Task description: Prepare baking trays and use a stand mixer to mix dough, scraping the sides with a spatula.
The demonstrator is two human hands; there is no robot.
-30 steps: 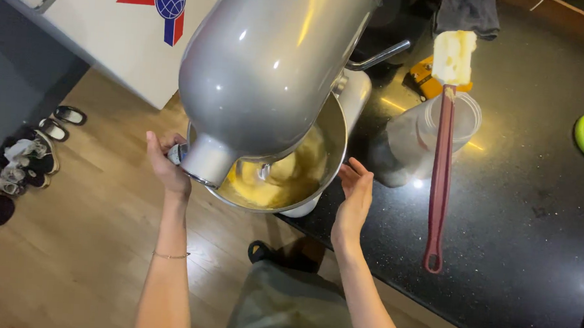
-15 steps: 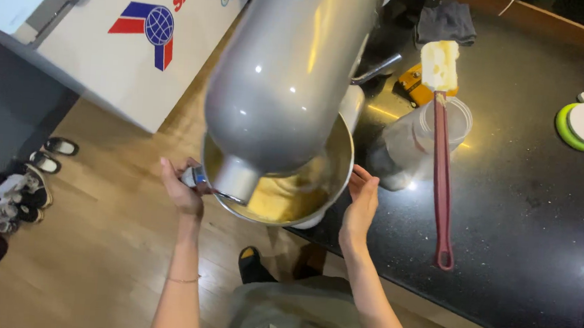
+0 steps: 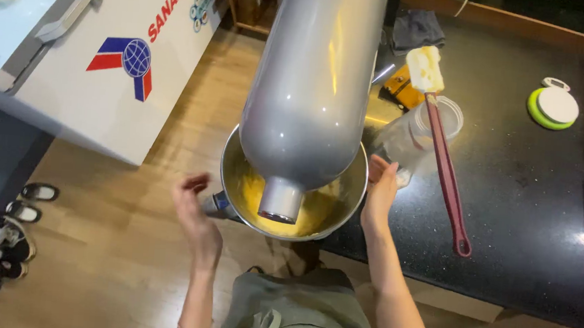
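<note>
We're flanking the round steel mixing bowl [image 3: 292, 208] of yellow batter under the grey stand-mixer head [image 3: 315, 83], overhanging the black surface [image 3: 529, 201] edge: left hand [image 3: 196, 215] and right hand [image 3: 380, 191] fingers spread, holding nothing, so a nudge risks tipping it.

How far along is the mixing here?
Yellow batter already sits in the steel bowl under the grey mixer head. The right hand rests by the rim; the left hand is open beside it. The bowl is not yet off the mixer.
</note>
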